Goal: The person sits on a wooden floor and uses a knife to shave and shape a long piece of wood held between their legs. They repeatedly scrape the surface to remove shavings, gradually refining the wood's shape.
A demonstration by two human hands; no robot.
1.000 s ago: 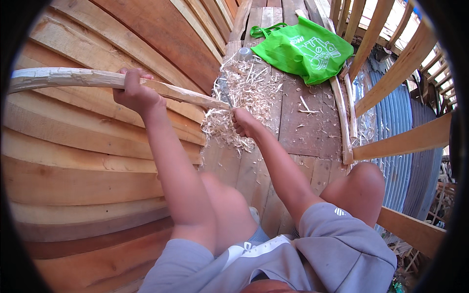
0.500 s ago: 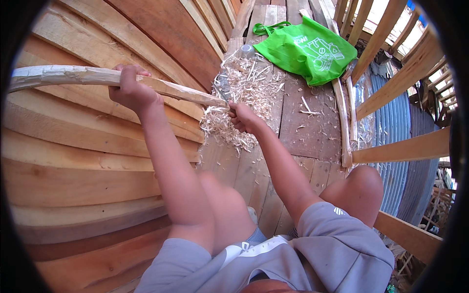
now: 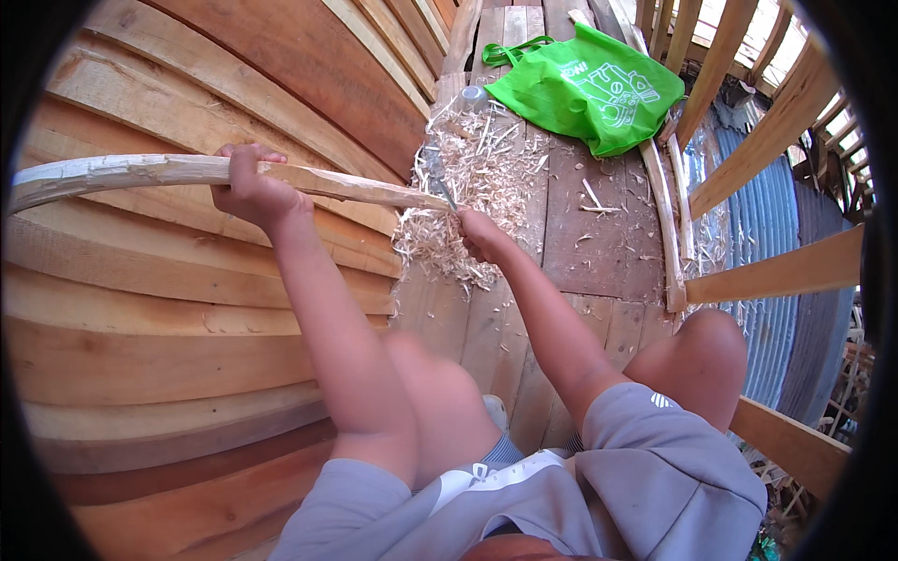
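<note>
A long, pale, debarked wooden pole (image 3: 122,172) stretches from the left rim toward the middle of the view, its right part shaved flatter and narrower. Partway along it, my left hand (image 3: 254,187) is wrapped round the wood. At the pole's right end, my right hand (image 3: 480,236) is closed round the handle of a knife (image 3: 446,194), whose thin blade points up and left beside the tip. The handle itself is hidden in my fist. Curled wood shavings (image 3: 486,173) lie heaped on the floor beneath the pole's end.
A wall of overlapping planks (image 3: 168,299) runs close along my left. Ahead lies a bright green bag (image 3: 589,89), with a clear cup (image 3: 473,97) beside it. On the right stand wooden railing slats (image 3: 776,271), with corrugated metal sheets (image 3: 762,243) beyond. My knees are bent over the plank floor.
The pole's left part and my left hand sit slightly lower in the view. My right hand with the knife has shifted a little right and down, and the whole view has turned slightly.
</note>
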